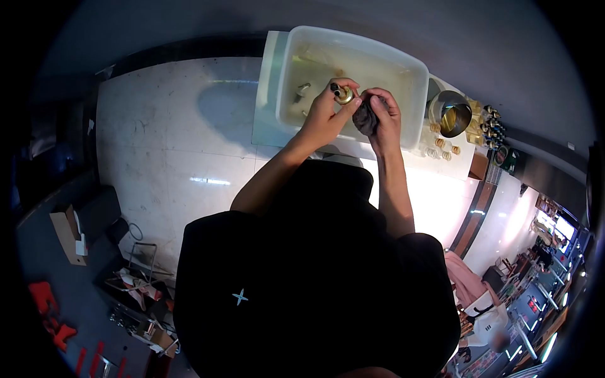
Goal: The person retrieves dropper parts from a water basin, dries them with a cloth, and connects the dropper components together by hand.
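Note:
Over a white plastic tub (423,82) of murky water, my left hand (321,120) is closed around a small brass-coloured fitting (344,95) with a round end and a dark tip. Its exact kind is not clear. Beside it, my right hand (389,126) grips a bunched dark grey cloth (365,118), close to the fitting; I cannot tell whether the two touch. A small dark and metallic piece (302,93) lies in the tub's water, left of my hands.
Right of the tub stands a shiny metal bowl (459,108) with yellowish contents. Several coiled rings (444,150) lie in front of it, and several brass-and-dark fittings (487,129) are grouped beyond. A cardboard box (66,234) is at far left. Another person (485,321) appears at lower right.

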{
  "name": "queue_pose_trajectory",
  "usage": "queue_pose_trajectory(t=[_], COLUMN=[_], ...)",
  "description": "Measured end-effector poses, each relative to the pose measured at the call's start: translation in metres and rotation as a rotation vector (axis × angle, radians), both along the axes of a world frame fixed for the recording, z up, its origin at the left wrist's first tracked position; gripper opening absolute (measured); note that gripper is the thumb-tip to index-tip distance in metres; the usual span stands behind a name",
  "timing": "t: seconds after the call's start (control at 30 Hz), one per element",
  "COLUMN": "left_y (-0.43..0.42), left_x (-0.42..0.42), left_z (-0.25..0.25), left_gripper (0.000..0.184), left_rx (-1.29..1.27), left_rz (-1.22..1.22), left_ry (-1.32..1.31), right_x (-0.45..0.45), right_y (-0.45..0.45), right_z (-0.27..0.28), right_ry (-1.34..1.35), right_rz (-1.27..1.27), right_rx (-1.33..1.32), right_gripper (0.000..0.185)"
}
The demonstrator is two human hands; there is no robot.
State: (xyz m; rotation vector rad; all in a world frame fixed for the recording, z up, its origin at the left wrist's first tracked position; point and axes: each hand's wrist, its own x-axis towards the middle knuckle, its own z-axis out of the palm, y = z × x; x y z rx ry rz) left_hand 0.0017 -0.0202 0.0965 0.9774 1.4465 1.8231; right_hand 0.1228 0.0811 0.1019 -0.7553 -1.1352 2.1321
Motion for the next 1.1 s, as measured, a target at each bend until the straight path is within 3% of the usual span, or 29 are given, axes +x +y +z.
queue_pose_trajectory(t=[0.67,1.1], left_y=[-0.007,-0.008], left_x=[-0.001,-0.005], left_z=[0.027,0.029], left_gripper=[0.019,0.018], left_rx=[0.035,0.091], left_rz=[-0.113,-0.123], left_ry=[-0.056,-0.098], right_x=[0.001,-0.002], right_y=[-0.009,-0.013], right_z=[0.019,0.027], right_ry=[-0.094,-0.100], right_rz=[-0.008,0.004], right_rx=[0.289,0.290], right_gripper=[0.008,0.006])
